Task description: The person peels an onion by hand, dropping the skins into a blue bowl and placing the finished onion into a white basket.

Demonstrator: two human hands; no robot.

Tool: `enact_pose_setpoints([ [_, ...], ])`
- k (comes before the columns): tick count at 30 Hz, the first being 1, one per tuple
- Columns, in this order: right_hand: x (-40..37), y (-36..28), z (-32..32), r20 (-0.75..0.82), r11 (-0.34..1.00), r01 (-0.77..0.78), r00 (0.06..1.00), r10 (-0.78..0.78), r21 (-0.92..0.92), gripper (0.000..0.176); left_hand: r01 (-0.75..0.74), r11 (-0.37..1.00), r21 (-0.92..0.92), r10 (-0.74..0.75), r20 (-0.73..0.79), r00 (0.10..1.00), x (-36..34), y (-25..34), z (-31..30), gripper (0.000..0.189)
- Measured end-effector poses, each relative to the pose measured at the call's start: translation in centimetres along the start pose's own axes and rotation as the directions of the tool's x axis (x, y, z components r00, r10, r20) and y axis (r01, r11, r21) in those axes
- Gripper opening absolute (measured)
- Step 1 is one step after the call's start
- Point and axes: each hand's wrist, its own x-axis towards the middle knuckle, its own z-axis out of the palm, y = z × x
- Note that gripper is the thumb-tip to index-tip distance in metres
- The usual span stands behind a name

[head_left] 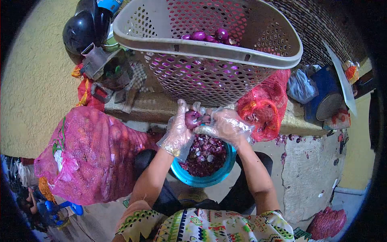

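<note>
Both my hands wear clear plastic gloves and meet in the middle of the head view, above a blue basin. My left hand point(179, 130) is closed round a purple-red onion point(192, 119). Fingers curled, my right hand point(226, 126) presses in from the other side of the onion. A small dark-grey piece point(206, 118) shows at its fingertips; I cannot tell what it is. Below them, the blue basin point(205, 181) between my knees is filled with onion skins and pale scraps point(203, 157).
A large perforated plastic basket point(209, 86) with peeled onions point(209, 37) stands on the ledge ahead. At left bulges a full pink mesh sack point(94, 157). An open red mesh bag point(264, 111) lies right of the basket. Skins litter the floor point(306, 169) at right.
</note>
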Motion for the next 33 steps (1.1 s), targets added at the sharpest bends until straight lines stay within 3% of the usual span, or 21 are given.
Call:
enact_pose_setpoints([
  [5,0.0,0.9,0.6,0.001,0.999,0.029,1.0,-0.029,-0.028,0.056,0.026,0.999,-0.043,-0.024,0.044,0.999,0.4,-0.3,-0.8,0.051],
  [8,0.1,0.9,0.5,0.118,0.996,-0.027,0.992,0.037,-0.089,0.051,0.034,0.999,-0.032,-0.036,-0.078,0.996,-0.1,0.0,0.2,0.049],
  [11,0.0,2.2,1.9,0.052,0.999,0.035,0.998,-0.034,-0.029,0.052,-0.002,0.999,-0.036,0.0,-0.045,0.999,-0.1,-0.1,-0.2,0.052],
  [14,0.1,2.0,1.8,0.041,0.997,0.073,0.997,-0.073,0.009,0.052,0.086,0.991,-0.105,-0.081,0.052,0.995,0.4,-0.1,-1.4,0.048],
  [17,0.0,1.6,1.3,0.095,0.996,0.083,0.992,-0.079,-0.037,0.052,0.104,0.985,-0.136,-0.099,0.039,0.994,0.2,0.0,-0.9,0.048],
  [20,-0.2,1.4,1.5,0.105,0.979,0.117,0.989,-0.1,-0.166,0.054,0.066,0.991,-0.117,-0.075,-0.075,0.994,0.1,0.3,-0.4,0.049],
  [23,-0.4,0.9,0.8,0.032,0.991,0.113,0.993,-0.111,-0.065,0.053,0.07,0.993,-0.09,-0.077,-0.075,0.994,0.1,0.4,-0.5,0.058],
  [25,-0.4,1.2,0.9,-0.034,0.999,0.043,0.999,-0.043,0.007,0.055,0.062,0.995,-0.073,-0.06,0.042,0.997,0.0,0.3,-0.6,0.058],
  [28,-0.3,1.3,1.2,-0.148,0.994,0.078,0.985,-0.088,-0.074,0.053,0.09,0.982,-0.164,-0.088,0.019,0.996,-0.1,0.2,-0.6,0.054],
  [32,-0.3,1.3,1.3,-0.168,0.996,0.076,0.982,-0.083,-0.047,0.054,0.102,0.981,-0.165,-0.108,-0.029,0.994,0.1,0.1,-0.7,0.053],
  [33,-0.3,1.3,1.3,-0.147,0.997,0.072,0.986,-0.076,-0.032,0.055,0.126,0.983,-0.136,-0.124,0.024,0.992,0.0,0.3,-0.8,0.056],
])
